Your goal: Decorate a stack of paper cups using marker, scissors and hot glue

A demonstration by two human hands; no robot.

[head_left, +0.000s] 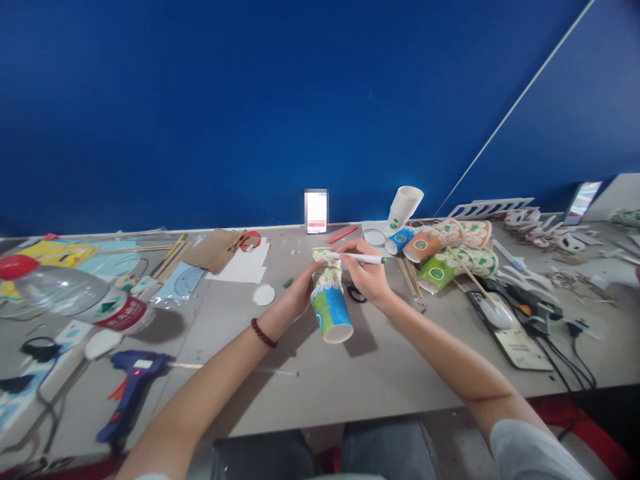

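My left hand [301, 288] is closed around the side of a paper cup assembly [330, 310], painted blue, green and white, its open mouth tilted toward me. My right hand [364, 275] grips a white marker [363, 258] with a green end. The marker lies nearly level, its other end close to the cup's far top part; whether it touches I cannot tell. Behind my right wrist lie dark scissors [356, 294], partly hidden. A small green cap [288, 283] and a white disc [264, 294] rest left of my left hand.
A blue glue gun [137, 380] and a tipped plastic bottle [95, 297] are at left. Printed paper cups [453, 243] lie at right, near a white cup stack [405, 205]. A phone [317, 211] leans on the blue wall. A power strip [50, 373] sits front left.
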